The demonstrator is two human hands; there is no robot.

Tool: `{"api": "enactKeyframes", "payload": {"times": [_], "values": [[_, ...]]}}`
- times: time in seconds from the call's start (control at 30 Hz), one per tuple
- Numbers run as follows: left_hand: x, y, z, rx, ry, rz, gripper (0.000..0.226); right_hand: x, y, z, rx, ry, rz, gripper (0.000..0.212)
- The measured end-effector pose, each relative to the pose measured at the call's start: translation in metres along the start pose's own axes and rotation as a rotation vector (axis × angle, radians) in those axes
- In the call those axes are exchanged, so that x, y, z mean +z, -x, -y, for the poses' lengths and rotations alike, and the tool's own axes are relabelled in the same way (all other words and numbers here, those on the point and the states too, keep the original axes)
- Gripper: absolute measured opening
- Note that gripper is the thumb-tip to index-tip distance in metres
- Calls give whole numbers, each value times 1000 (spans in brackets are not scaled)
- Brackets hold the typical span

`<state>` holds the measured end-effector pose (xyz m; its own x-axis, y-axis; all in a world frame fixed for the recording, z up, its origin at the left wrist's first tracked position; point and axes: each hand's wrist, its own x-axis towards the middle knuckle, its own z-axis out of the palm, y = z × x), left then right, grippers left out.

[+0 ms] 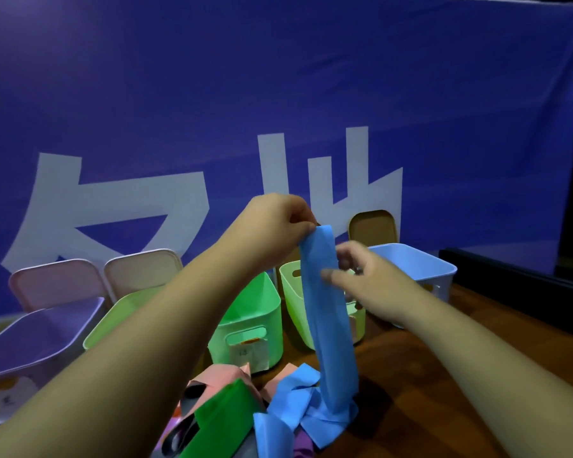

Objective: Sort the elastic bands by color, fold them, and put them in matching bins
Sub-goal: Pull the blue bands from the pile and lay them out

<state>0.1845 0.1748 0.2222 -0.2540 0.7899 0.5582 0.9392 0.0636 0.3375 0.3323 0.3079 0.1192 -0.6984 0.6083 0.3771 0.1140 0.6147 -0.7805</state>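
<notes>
Blue banner cloth backs the wooden table (444, 375). The left hand (275, 223) pinches the top of the blue band (331, 325), which hangs to the pile (245, 408) at six o'clock. The right hand (364, 282) pinches it midway. Folding looks to be starting; next, double it over for the blue bin (420, 262) at two o'clock.

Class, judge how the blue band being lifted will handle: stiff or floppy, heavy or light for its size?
Probably floppy: the blue band hangs limp from the pinching left hand, its lower end crumpled. Likely light: a pinch alone holds it up.
</notes>
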Motion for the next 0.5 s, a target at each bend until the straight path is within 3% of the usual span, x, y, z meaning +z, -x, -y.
{"api": "enactKeyframes", "payload": {"times": [0.13, 0.37, 0.5], "values": [[-2, -10, -12, 83, -62, -12, 13, 13, 10, -30, 113, -100, 164, 25], [7, -28, -27, 128, -71, -51, 16, 31, 18, -88, 244, -247, 228, 14], [21, -40, -36, 128, -92, -73, 17, 21, 38, -115, 300, -198, 228, 23]]}}
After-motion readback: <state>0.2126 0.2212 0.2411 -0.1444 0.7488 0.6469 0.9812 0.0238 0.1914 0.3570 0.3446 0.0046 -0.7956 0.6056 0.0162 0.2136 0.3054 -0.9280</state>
